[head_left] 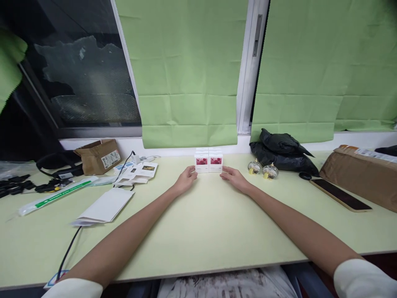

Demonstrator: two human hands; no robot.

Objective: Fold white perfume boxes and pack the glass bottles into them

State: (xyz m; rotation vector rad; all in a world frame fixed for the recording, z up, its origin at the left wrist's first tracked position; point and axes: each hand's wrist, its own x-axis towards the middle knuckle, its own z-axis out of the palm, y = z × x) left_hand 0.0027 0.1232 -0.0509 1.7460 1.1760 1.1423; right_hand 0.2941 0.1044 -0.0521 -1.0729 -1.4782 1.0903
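Observation:
Several small white boxes [202, 168] stand in a tight block near the back of the table, below the middle curtain. Two of them face me side by side, each with a dark pink picture on its front; the tops of others show behind. My left hand [185, 179] is at the block's left side, fingertips at or touching the edge of the box there. On the other side, my right hand [235, 178] has its fingers stretched toward the right front box [216, 168], close against its edge. Neither hand is wrapped around a box.
At left lie folded white card sheets [107, 205], flat printed cartons [138, 173], an opened brown box [98, 157] and a black cable. To the right are two round clear ornaments [270, 171], black plastic bags [281, 153], a phone [340, 195] and a brown parcel [361, 176].

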